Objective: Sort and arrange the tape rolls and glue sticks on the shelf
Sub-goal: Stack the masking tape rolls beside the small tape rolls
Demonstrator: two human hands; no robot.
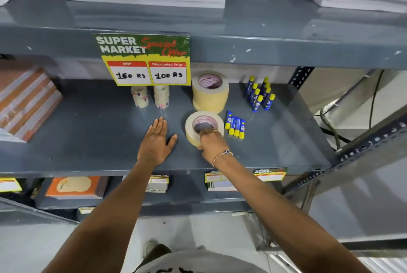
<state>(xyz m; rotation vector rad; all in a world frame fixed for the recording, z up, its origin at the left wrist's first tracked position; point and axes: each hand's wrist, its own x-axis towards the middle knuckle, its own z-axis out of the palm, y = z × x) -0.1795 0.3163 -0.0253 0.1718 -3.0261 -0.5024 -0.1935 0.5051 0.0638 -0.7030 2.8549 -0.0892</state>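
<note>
The right hand (210, 140) grips a masking tape roll (203, 126) lying on the grey shelf (88, 132), fingers hooked into its core. The left hand (156, 140) rests flat and released just left. Four glue sticks (235, 127) lie just right of the roll; a taller tape stack (210, 92) stands farther back.

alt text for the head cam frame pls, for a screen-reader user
The right hand grips a masking tape roll lying flat on a grey shelf, while the left hand rests flat beside it. Behind stand stacked masking tape rolls, two clear tape stacks, upright glue sticks, and four glue sticks lying flat.
</note>
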